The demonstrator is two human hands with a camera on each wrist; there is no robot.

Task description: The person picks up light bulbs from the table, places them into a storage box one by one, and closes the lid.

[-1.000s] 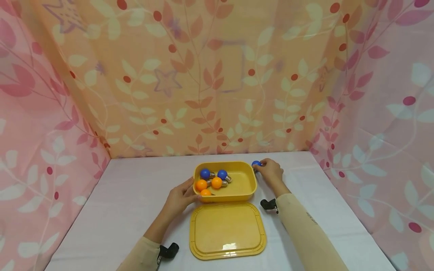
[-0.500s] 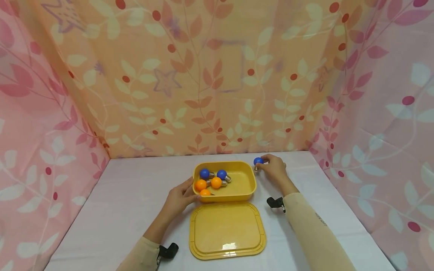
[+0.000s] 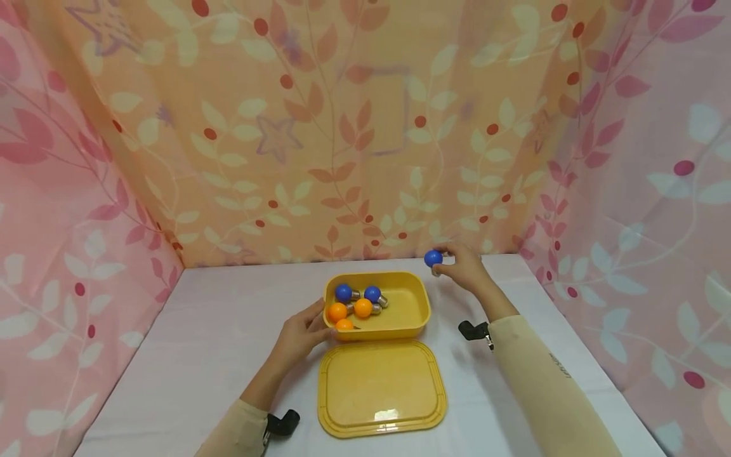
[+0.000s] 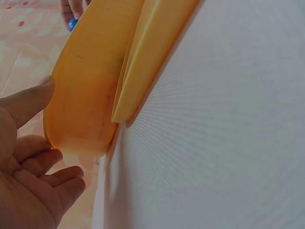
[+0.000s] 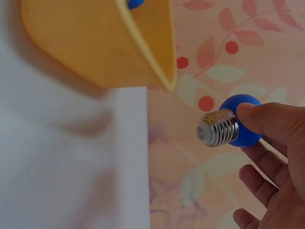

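Note:
My right hand (image 3: 464, 269) pinches a blue light bulb (image 3: 433, 258) between thumb and fingers, above the table beyond the right end of a yellow plastic box (image 3: 425, 304). The right wrist view shows the bulb's metal screw base (image 5: 218, 128) pointing left, its blue globe partly covered by the thumb. Inside the box lie two blue bulbs (image 3: 344, 292) and three orange bulbs (image 3: 363, 308), mostly toward its left side. My left hand (image 3: 299, 331) holds the box's left end, with the thumb at the front corner and the fingers along the end wall.
A yellow lid (image 3: 381, 388) lies flat on the white-covered table (image 3: 228, 317), in front of the box. Floral cloth (image 3: 365, 158) hangs behind and on both sides. A black wrist camera (image 3: 283, 423) sits at each sleeve.
My right hand has lifted the blue bulb upward and away from the box's right end. Its screw base has swung to point down toward the table. The left hand stays on the box.

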